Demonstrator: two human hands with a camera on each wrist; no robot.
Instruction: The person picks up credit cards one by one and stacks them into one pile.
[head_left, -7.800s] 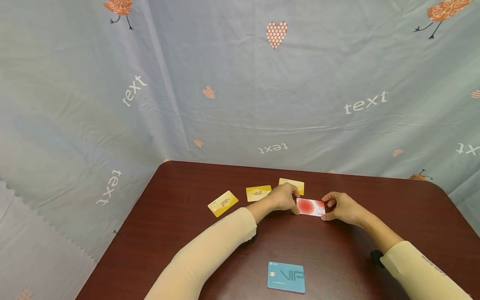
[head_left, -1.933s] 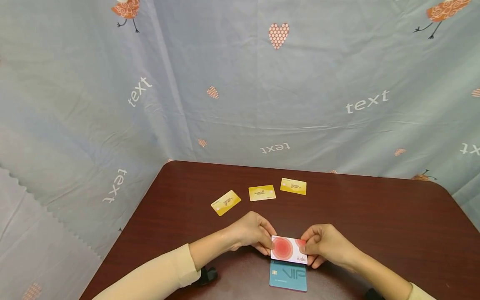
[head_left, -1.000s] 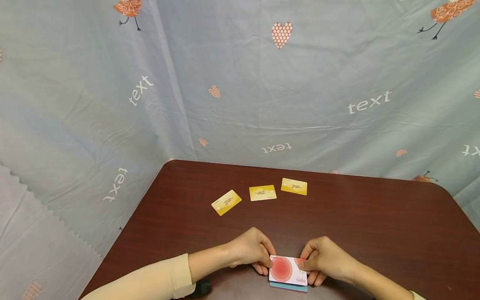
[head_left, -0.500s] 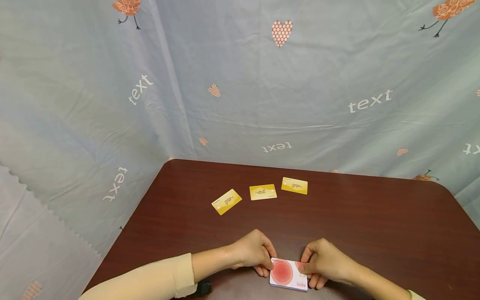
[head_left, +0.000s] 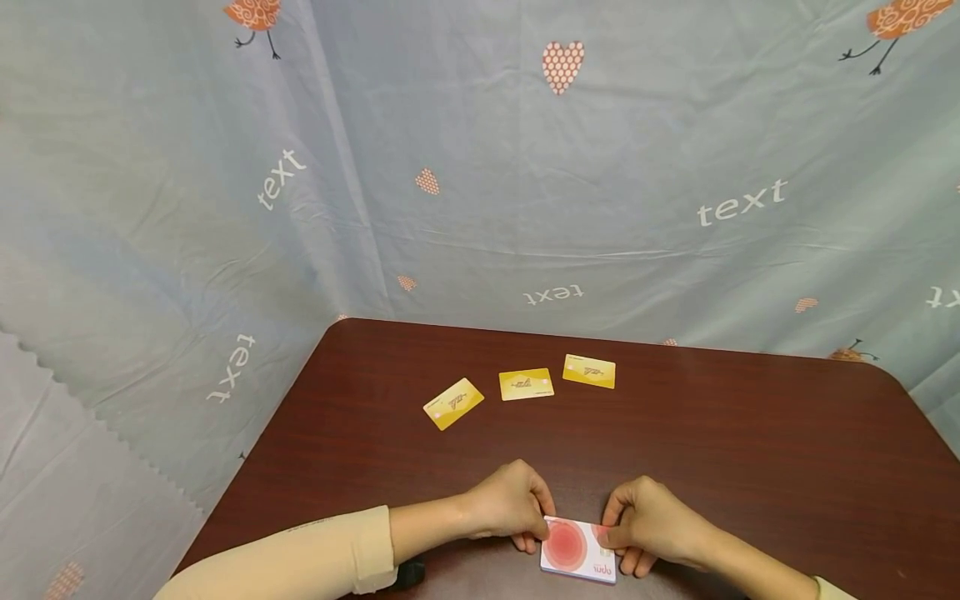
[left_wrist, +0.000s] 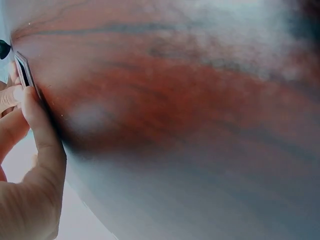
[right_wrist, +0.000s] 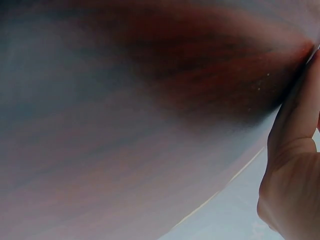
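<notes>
While looking forward and down in the head view, finding a white card (head_left: 573, 552) with red circles lying printed side up low in the view, at the near part of the dark reddish-brown tabletop (head_left: 750, 433). Pinching its left short side between thumb and fingers with the left-hand grip (head_left: 512, 503); pinching its right short side likewise with the right-hand grip (head_left: 660, 527). Noting a thin bluish edge showing just under its near side. Recording three yellow cards lying apart from one another beyond both grips: leftmost yellow card (head_left: 453, 404) slanting, middle yellow card (head_left: 527, 384) tilting slightly, rightmost yellow card (head_left: 588, 372) lying farthest back. Noting a cream left sleeve (head_left: 285, 554) reaching in from below, and a patterned blue-grey cloth (head_left: 480, 167) hanging behind the far edge.

Passing to the left wrist view, seeing the left-hand grip pinching thin, layered card edges (left_wrist: 25, 75), with a dark slit showing between layers. Seeing a dark rounded thing (left_wrist: 4, 49) entering at the left border; not making out its nature.

Passing to the right wrist view, catching the right-hand grip at the right border only; losing the contact at the frame's edge, so not confirming the pinch from here.
</notes>
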